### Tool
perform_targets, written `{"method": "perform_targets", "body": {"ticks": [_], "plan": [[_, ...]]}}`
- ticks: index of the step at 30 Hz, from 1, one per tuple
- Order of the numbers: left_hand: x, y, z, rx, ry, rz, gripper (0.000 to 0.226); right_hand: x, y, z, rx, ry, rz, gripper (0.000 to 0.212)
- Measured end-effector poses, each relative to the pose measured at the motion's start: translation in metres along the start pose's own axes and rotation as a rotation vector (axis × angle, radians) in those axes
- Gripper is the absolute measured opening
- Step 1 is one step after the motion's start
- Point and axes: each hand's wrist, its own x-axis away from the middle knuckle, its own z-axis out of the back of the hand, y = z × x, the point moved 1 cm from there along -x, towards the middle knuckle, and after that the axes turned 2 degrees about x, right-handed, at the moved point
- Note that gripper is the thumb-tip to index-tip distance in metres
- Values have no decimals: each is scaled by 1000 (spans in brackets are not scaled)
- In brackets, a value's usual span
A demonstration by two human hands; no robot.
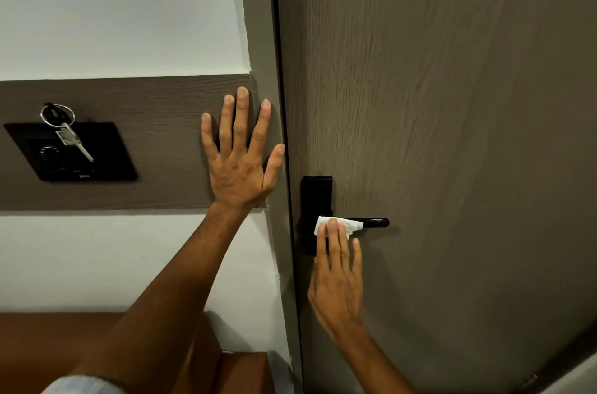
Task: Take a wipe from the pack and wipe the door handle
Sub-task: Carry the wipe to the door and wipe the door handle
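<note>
- Door handle (374,222): we find one black lever on a black backplate (316,196), mounted at the left edge of the brown door (452,103); the lever's free end points right and is uncovered.
- Wipe (350,224): one white wipe is draped over the inner part of the lever, next to the backplate. We see no pack in view.
- Right hand (336,280): its fingers (332,238) are extended and lie close together, pressing the wipe flat against the lever from below and in front. They are not curled around it.
- Left hand (240,164): it rests flat on the brown wall panel (129,141) beside the door frame (268,70), fingers spread wide, holding nothing.
- Risk, in our judgement: a wipe held only by flat pressure could slip off or bunch up as it travels toward the lever tip, since nothing pinches it.
- Risk: pressing on the lever could push it down and unlatch the door, which would swing away from the wiping hand.
- Risk: the underside and the bare tip may be missed unless the wipe is wrapped round the lever.
- Count: two hands, one wipe, one handle, one key (72,140) on one ring (57,115), one dark wall plate (106,151).
</note>
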Motion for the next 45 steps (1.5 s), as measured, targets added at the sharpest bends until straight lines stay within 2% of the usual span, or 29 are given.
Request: {"method": "perform_targets", "body": {"ticks": [2, 8, 12, 14, 18, 26, 31, 33, 36, 40, 43, 45], "plan": [[0, 0, 0, 0, 1, -2, 62, 2, 11, -2, 34, -16, -9, 87], [-1, 0, -2, -11, 25, 0, 62, 10, 65, 7, 84, 4, -114, 81], [-1, 1, -2, -12, 28, 2, 62, 9, 69, 11, 72, 7, -123, 78], [-1, 2, -1, -6, 33, 5, 62, 7, 59, 11, 72, -6, -94, 82], [-3, 2, 1, -1, 22, 4, 62, -4, 26, 12, 91, -78, 41, 106], [-4, 2, 5, -23, -5, 8, 61, -29, -19, 22, 180, -103, 167, 92], [-3, 3, 4, -28, -9, 16, 61, -13, -4, 16, 191, -109, 219, 95], [-4, 3, 4, -21, -9, 14, 61, -7, 12, 13, 191, -99, 191, 97], [-4, 3, 3, -27, 1, 12, 62, 0, 40, 16, 173, -49, 66, 83], [-3, 3, 3, -25, 8, 15, 62, 2, 73, 22, 116, -20, -84, 79], [-4, 3, 3, -18, 1, 16, 62, 0, 75, 23, 61, -2, -95, 79], [-3, 4, 4, -18, 0, 20, 62, 1, 66, 22, 77, -3, -38, 81]]}}
